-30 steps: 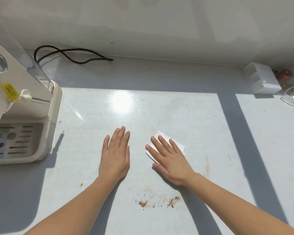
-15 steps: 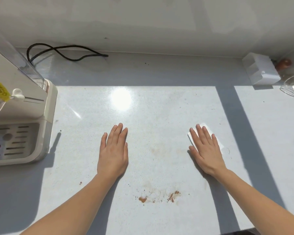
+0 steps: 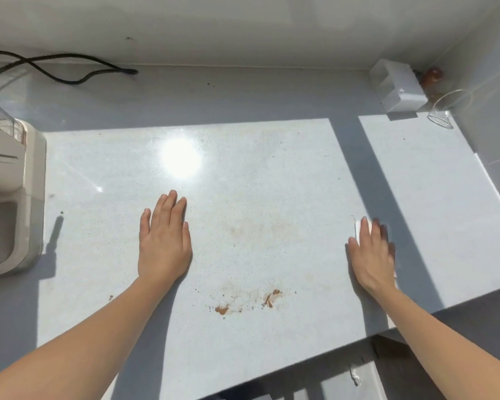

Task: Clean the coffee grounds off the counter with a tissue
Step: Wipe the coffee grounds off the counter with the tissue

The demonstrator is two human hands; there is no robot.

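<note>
while the tissue (image 3: pixel 358 230) sits under my right hand (image 3: pixel 371 252) out at 3 o'clock near the counter (image 3: pixel 272 168) edge, fingers straight and pressing it flat, i'd call this job maybe half done. left hand (image 3: pixel 163 243) lies flat and empty, at 9 o'clock from a faint brown smear (image 3: pixel 254 229). the real clumps of coffee grounds (image 3: pixel 221 309) are down at 6 o'clock, looking untouched, so those plus the haze are what's left.
</note>
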